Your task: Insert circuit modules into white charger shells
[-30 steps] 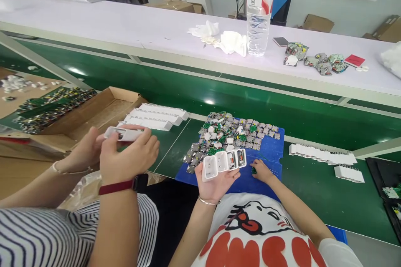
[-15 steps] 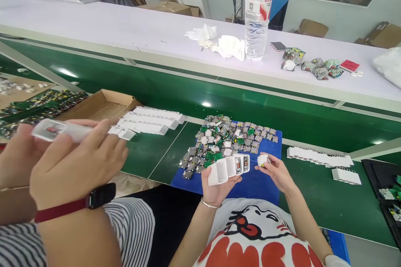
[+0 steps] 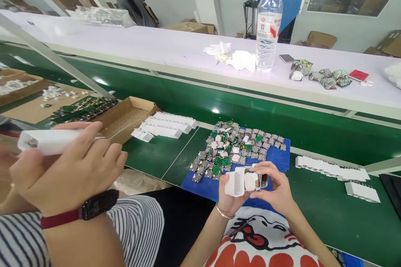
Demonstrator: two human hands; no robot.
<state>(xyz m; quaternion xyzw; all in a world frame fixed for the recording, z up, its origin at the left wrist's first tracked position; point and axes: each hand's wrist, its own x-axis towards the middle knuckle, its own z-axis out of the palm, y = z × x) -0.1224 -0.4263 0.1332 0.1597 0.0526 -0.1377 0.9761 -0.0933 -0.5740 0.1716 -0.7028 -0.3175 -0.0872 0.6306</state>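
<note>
My left hand [image 3: 231,200] grips a short row of joined white plastic housings [image 3: 235,183], held just above the near edge of a blue tray [image 3: 277,159]. My right hand [image 3: 277,192] meets the row's right end and pinches a small circuit module [image 3: 259,180] against an open housing there. Its fingers hide part of the module. On the blue tray, right behind both hands, lies a heap of several grey and green circuit modules [image 3: 238,148].
A co-worker's hands [image 3: 69,171] at the left hold another white row [image 3: 46,142]. More white rows lie on the green belt at the left [image 3: 169,125] and right [image 3: 332,170]. A cardboard box [image 3: 125,114] stands beyond, and a water bottle [image 3: 267,29] stands on the white shelf.
My right hand left the tray with a small module and came to the right end of the white row. The co-worker's hands moved left and nearer, and the view tilted up.
</note>
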